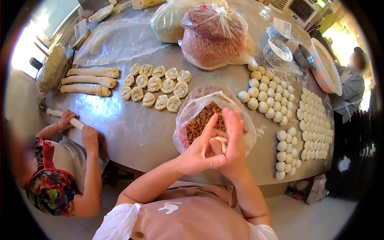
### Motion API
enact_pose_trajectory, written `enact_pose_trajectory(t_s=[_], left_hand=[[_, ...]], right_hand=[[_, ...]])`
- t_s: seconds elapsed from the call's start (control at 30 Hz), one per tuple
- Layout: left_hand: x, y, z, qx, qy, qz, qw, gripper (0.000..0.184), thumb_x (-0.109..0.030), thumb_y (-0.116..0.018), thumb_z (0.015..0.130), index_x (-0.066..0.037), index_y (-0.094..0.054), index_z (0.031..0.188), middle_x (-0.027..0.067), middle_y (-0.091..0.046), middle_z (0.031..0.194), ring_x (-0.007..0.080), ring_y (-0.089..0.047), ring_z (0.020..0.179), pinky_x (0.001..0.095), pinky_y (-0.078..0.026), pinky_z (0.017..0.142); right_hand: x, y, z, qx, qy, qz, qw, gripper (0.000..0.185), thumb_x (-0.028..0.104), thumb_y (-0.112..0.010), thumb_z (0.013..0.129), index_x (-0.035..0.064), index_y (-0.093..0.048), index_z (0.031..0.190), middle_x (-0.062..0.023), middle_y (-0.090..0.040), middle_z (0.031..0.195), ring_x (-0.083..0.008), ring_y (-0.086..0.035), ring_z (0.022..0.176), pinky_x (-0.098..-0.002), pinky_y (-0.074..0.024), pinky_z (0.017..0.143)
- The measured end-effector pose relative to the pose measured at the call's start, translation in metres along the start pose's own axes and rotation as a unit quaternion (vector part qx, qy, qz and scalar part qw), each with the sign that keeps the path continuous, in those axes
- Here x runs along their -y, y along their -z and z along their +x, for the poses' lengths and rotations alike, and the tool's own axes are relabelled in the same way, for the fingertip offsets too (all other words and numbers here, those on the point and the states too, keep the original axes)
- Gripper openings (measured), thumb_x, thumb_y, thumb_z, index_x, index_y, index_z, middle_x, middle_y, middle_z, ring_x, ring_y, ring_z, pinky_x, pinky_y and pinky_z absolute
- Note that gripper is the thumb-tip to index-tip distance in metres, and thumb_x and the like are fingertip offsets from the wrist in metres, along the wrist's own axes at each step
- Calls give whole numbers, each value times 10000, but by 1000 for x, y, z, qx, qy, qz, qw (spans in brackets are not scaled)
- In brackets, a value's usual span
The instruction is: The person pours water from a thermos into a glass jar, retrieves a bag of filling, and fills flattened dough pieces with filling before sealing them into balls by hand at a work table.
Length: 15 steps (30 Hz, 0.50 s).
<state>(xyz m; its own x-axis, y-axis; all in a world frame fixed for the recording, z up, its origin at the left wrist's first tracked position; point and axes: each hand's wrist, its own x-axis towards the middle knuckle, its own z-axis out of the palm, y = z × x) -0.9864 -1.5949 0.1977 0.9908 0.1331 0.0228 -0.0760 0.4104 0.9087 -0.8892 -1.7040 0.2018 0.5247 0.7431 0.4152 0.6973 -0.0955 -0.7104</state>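
Both hands meet in front of me, over the near side of an open plastic bag [248,140] of brown crumbly filling [200,125]. Between them is a small pale piece of dough [223,143], mostly hidden by the fingers. My right hand [235,150] cups it from the right, with some fingers pointing up. My left hand [198,154] presses on it from the left, thumb across the front and index finger stretched out. Beyond the bag's left side sit several round dough pieces with a greenish filling [154,84].
Smooth dough balls [266,96] stand in groups on the right of the metal table [136,136]. Three dough rolls [90,82] lie at left. A co-worker's hands [89,134] hold a rolling-pin-like rod [76,122]. A tied bag of reddish filling [214,38] and a metal bowl [304,57] stand behind.
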Motion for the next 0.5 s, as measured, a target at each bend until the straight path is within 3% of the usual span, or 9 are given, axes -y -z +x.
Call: enact_pose_trajectory(t_s=[0.03,0.1,0.13,0.17,0.27,0.33,0.37,0.47,0.5], left_hand=[[-1,-2,-2,-10,26,-14,1000,1214,-394,-796,765,5,91,1492,134,-452,1243,216,-450,1192,339,-342,1034],[0,-8,-2,30,1,25,999,1116,-228,-772,751,19,24,1494,158,-375,1326,243,-407,1228,371,-342,1043],[0,-12,0,45,-23,63,997,1090,-180,-756,732,32,0,1489,171,-339,1354,266,-378,1257,390,-331,1055],[-4,-17,-2,55,-20,171,984,1018,-114,-701,673,55,-79,1461,217,-265,1386,351,-301,1312,431,-285,1088],[-2,-29,-9,22,-115,346,931,952,-100,-674,644,63,-155,1425,256,-267,1367,419,-284,1292,451,-263,1095],[0,-29,-8,32,-98,329,939,915,-86,-667,638,83,-177,1392,283,-286,1343,443,-299,1265,444,-275,1091],[2,-26,-7,43,-94,342,934,913,-83,-668,637,91,-176,1387,288,-289,1337,446,-305,1260,442,-278,1090],[-9,-22,0,33,-56,291,955,906,-63,-662,632,104,-176,1378,308,-293,1337,464,-299,1277,444,-285,1091],[-16,-22,2,24,-40,260,965,904,-55,-659,630,107,-176,1376,316,-293,1340,472,-293,1288,446,-287,1091]], right_hand=[[0,2,3,-3,-28,49,998,740,362,-609,911,-45,-269,1427,-240,-361,1433,-372,-275,1379,-464,-227,1111],[-9,6,6,31,-68,89,993,928,521,-584,880,-41,-146,1474,-259,-198,1517,-453,-105,1421,-483,-153,1134],[-11,7,4,49,-61,60,995,917,528,-564,889,-47,-151,1471,-268,-199,1514,-462,-110,1416,-483,-146,1135],[-8,10,4,66,-55,32,996,906,536,-544,897,-52,-157,1468,-277,-199,1511,-471,-115,1412,-483,-139,1135],[-16,10,15,73,-90,9,993,879,548,-484,922,-84,-177,1451,-310,-212,1493,-477,-138,1403,-520,-100,1134],[-27,11,24,47,-135,31,989,874,540,-485,925,-95,-183,1444,-317,-221,1487,-476,-142,1403,-540,-91,1132],[-23,7,20,43,-84,-10,996,865,535,-486,927,-109,-202,1430,-320,-234,1480,-478,-149,1401,-545,-100,1131],[25,7,14,68,26,54,996,754,433,-447,977,-112,-197,1435,-284,-219,1506,-416,-134,1427,-445,-90,1159],[22,5,13,78,16,70,994,828,492,-509,930,-110,-220,1421,-324,-233,1475,-473,-152,1401,-509,-112,1141]])
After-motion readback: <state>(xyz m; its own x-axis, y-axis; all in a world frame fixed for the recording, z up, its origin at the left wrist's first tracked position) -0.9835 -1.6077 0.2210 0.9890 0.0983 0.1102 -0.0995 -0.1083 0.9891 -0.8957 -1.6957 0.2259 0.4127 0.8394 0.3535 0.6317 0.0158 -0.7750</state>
